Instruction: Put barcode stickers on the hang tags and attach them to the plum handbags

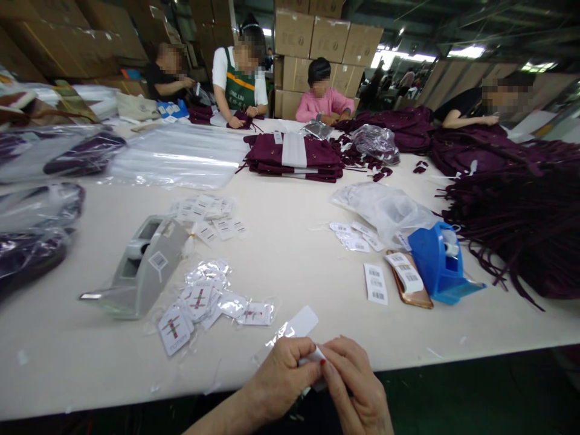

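Note:
Just over the table's front edge, my left hand (283, 374) and my right hand (356, 380) meet, both pinching a small white tag (312, 356). The fingers cover most of it. Right behind them on the table lies a white card in a clear sleeve (301, 323). To the left is a pile of printed hang tags (199, 302) with clear strings. A grey tape dispenser (149, 266) stands beside that pile. Farther right lie a strip of barcode stickers (376, 283) and a copper-coloured phone (419, 295), partly under another sticker strip.
A blue tape dispenser (437, 263), a crumpled plastic bag (385, 208) and fringed maroon material (521, 223) occupy the right. Small white labels (208, 214) lie left of centre. Folded maroon bundles (294, 157) are stacked farther back. Several people work across the table.

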### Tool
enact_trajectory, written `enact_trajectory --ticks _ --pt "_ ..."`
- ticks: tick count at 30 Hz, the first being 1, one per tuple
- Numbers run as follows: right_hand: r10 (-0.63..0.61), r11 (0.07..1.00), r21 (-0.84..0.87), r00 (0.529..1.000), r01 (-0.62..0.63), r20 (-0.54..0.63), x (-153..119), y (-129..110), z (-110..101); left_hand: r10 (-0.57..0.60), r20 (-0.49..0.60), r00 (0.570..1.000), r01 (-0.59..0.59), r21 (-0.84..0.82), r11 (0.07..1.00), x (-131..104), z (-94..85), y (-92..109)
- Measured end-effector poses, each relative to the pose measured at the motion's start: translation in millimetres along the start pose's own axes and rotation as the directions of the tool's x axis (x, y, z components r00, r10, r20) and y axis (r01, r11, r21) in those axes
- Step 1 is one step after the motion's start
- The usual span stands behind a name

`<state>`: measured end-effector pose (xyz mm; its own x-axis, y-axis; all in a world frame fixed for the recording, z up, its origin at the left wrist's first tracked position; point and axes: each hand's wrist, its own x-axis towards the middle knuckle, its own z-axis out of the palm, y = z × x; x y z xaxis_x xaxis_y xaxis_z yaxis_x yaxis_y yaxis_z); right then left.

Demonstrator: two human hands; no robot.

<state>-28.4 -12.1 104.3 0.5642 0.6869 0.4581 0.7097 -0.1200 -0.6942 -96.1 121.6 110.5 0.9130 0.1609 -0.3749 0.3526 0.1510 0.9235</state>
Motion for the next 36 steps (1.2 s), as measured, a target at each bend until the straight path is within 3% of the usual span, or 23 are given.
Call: enact_trajectory --ticks 4,8,13,15,17,19,21,25,28,30,33,34,35,36 --pt "0.057 0.998 0.039 0.998 -0.058 0.016 1 0 0 0.005 -0.003 1.0 -0.005 0.066 0.998 0 0.1 0" --pt "0.258 0.939 0.238 0.966 -0.247 -0.014 -2 -6 6 0.004 -0.003 1.0 -0.004 0.101 0.995 0 0.4 3" --pt "0.515 0.767 0.439 0.857 -0.468 0.015 -9 -2 12 0.018 0.031 0.999 -0.02 0.064 0.998 0 -0.7 3" --pt "0.597 0.716 0.479 0.801 -0.508 -0.042 -12 9 14 0.022 0.058 0.998 -0.021 -0.015 1.0 1 -1.7 1" --pt "0.63 0.7 0.545 0.758 -0.462 -0.167 -13 22 14 0.016 0.055 0.998 -0.011 -0.084 0.996 5 -3.7 1" --pt "0.602 0.717 0.61 0.742 -0.338 -0.297 -12 35 11 0.016 0.023 1.0 -0.014 -0.1 0.995 12 -7.4 3" --pt "0.51 0.774 0.596 0.769 -0.215 -0.386 -8 42 6 0.055 -0.005 0.998 -0.055 -0.064 0.996 25 -13.5 7" --pt "0.195 0.948 0.316 0.857 -0.04 -0.477 2 42 -11 0.139 -0.062 0.988 -0.122 0.222 0.967 63 -32.3 10" --pt "-0.013 0.984 0.152 0.878 0.097 -0.479 5 40 -22 0.164 -0.147 0.976 -0.098 0.377 0.921 83 -46.4 6" --pt "-0.093 0.981 0.11 0.882 0.161 -0.463 5 41 -27 0.257 -0.253 0.933 -0.118 0.461 0.88 85 -50.3 5" --pt "-0.115 0.973 0.135 0.897 0.189 -0.426 3 44 -26 0.49 -0.333 0.806 -0.209 0.614 0.761 67 -42.9 13" --pt "-0.095 0.969 0.168 0.905 0.179 -0.414 2 45 -24 0.496 -0.307 0.812 -0.232 0.609 0.758 58 -37.3 18" --pt "-0.06 0.964 0.214 0.914 0.157 -0.402 1 45 -21 0.435 -0.261 0.862 -0.24 0.547 0.802 48 -30.6 24" --pt "-0.018 0.956 0.264 0.922 0.13 -0.388 0 45 -17 0.3 -0.179 0.937 -0.203 0.421 0.884 38 -23.2 30"
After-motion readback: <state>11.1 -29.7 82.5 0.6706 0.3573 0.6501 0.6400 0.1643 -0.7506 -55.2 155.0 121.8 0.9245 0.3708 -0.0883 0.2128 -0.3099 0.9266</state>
